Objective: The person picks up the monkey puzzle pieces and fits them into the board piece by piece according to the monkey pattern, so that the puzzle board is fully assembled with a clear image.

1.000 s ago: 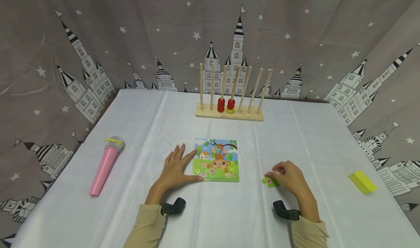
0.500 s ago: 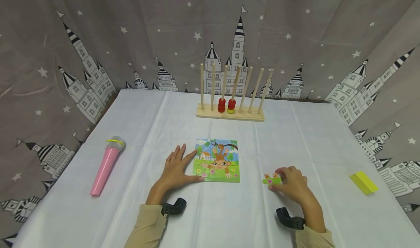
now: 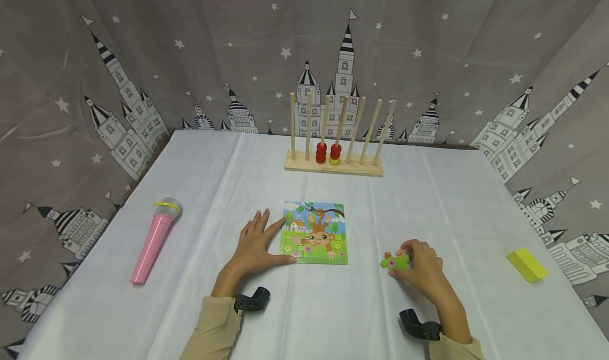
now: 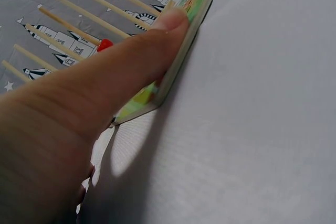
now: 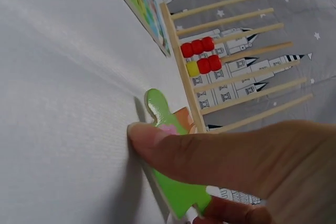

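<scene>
A square monkey jigsaw puzzle [image 3: 320, 222] lies flat on the white table. My left hand [image 3: 254, 249] is spread at its left side, the thumb resting on the lower left corner and the index fingertip at the left edge. In the left wrist view that thumb [image 4: 152, 45] lies straight along the puzzle's edge [image 4: 178, 72]. To the right of the puzzle, my right hand [image 3: 423, 267] pinches a green jigsaw piece [image 3: 395, 262] with pink and orange markings. The right wrist view shows the piece [image 5: 178, 192] between thumb and fingers, partly covered by the thumb.
At the back stands a wooden peg rack [image 3: 333, 169] with red and yellow beads on two pegs. A pink toy microphone [image 3: 154, 241] lies at the left. On the right is a yellow block [image 3: 527, 265]. A grey castle-print curtain [image 3: 266, 48] hangs behind the table.
My right hand has shifted slightly right and its grip on the jigsaw piece has changed, baring more of the piece's orange markings. The left hand and the puzzle have stayed put.
</scene>
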### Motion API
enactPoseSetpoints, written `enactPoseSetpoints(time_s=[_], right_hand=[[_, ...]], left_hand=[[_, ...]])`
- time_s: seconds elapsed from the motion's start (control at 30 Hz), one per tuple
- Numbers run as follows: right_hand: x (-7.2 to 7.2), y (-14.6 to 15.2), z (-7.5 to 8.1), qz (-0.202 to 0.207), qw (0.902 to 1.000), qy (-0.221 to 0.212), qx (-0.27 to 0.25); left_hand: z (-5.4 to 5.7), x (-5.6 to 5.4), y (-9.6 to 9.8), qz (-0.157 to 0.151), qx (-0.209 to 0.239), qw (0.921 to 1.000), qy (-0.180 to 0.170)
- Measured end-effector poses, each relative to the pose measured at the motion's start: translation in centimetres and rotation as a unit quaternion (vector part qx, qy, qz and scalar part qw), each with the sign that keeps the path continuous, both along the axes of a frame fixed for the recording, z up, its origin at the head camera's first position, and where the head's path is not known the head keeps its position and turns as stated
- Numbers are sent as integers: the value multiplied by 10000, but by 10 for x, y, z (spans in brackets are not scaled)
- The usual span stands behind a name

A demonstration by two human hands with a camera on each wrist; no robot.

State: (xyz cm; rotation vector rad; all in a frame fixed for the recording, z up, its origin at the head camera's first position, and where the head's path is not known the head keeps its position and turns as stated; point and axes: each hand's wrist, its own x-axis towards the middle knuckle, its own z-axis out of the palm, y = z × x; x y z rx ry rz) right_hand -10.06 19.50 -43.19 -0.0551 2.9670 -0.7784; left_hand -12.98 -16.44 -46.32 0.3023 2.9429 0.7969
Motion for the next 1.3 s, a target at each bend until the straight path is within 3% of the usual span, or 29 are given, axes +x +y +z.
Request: enactPoseSetpoints(time_s=[0.27,0.6,1.03,1.3], right_hand=[[0,-3,-3,14,9991,296,-295],[3,-1,-2,4,9970,324,-708],[4,-5,-5,614,9865,902,-1218],[1,-21,-9,625,9807,933,-1598]], left_hand=[[-1,0,0,-7,45,10000,52],[0,0,0,-6,12,10000,-7],[1,0,1,10,53,10000,23],[2,0,1,17,33,10000,-2]])
